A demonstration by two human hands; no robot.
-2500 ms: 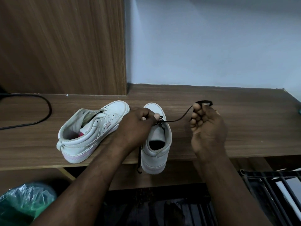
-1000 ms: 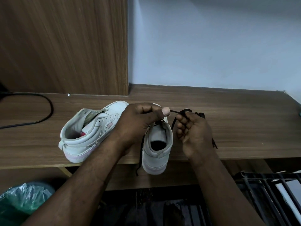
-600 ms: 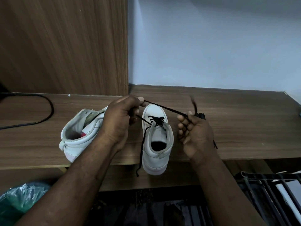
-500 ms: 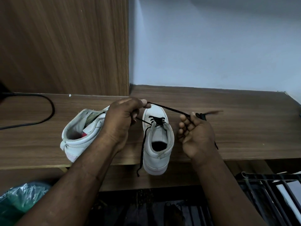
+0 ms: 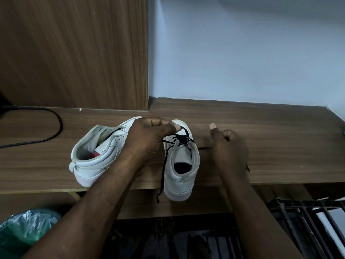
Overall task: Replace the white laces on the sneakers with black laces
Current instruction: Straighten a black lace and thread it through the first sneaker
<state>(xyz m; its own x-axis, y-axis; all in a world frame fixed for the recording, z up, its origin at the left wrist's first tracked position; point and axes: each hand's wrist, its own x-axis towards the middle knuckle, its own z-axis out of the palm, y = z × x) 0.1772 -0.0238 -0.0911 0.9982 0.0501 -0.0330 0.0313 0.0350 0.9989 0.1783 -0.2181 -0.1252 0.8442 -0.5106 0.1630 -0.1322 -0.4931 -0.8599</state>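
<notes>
Pinching black lace (image 5: 180, 137) above sneaker (image 5: 177, 182): left hand (image 5: 149, 136) | right hand (image 5: 231, 150) fisted on lace, thumb raised

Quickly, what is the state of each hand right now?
Left hand: pinches the thin black shoelace over the upright white high-top sneaker.
Right hand: fingers curled around the same shoelace.
</notes>
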